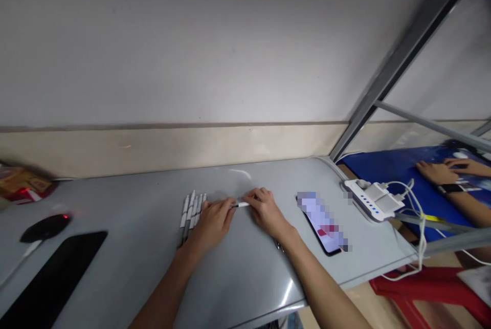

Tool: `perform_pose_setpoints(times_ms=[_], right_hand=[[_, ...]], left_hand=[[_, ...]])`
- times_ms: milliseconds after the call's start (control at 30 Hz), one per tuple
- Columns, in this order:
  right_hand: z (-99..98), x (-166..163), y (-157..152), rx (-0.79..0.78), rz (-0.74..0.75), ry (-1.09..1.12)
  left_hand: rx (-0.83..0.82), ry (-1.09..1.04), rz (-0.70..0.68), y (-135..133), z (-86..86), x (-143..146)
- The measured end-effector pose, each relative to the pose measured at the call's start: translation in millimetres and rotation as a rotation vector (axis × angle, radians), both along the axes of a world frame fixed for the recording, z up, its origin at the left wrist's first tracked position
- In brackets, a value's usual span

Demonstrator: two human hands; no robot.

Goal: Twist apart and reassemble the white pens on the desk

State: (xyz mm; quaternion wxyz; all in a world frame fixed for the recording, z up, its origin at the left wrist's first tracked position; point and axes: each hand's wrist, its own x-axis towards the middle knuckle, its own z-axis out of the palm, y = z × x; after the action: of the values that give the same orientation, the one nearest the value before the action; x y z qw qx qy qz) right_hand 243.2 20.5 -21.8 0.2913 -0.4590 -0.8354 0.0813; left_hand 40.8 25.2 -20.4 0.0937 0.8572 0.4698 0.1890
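Note:
Between my two hands a white and dark pen (241,204) lies nearly level, just over the grey table. My left hand (217,219) is closed, pinching its dark left end. The fingers of my right hand (266,211) close on its white right part. To the left, several white and grey pens (187,216) lie side by side, partly hidden behind my left hand. Small dark, shiny pieces (279,245) show beside my right wrist, mostly covered by it.
A lit phone (321,224) lies right of my right arm. Beyond it sits a power strip (374,200) with white cables. Left are a black mat (57,283), a dark mouse-like device (46,227) and a package (23,183). Another person's hands (437,171) rest on a blue table (387,165).

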Motion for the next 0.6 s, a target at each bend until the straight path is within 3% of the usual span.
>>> perform_pose_setpoints(times_ms=[200,400,600], right_hand=[[-3.7,1.3,1.0,-0.053,0.035,0.017],[0.5,4.3,-1.5,-0.122,0.09,0.043],[6.7,-5.0,-4.4,-0.04,-0.006,-0.045]], left_hand=[[0.001,0.035,-0.049,1.7,-7.4,-0.7],[0.046,0.04,-0.058,1.2,-1.6,-1.5],[0.107,0.056,-0.026,-1.5,3.6,2.2]])
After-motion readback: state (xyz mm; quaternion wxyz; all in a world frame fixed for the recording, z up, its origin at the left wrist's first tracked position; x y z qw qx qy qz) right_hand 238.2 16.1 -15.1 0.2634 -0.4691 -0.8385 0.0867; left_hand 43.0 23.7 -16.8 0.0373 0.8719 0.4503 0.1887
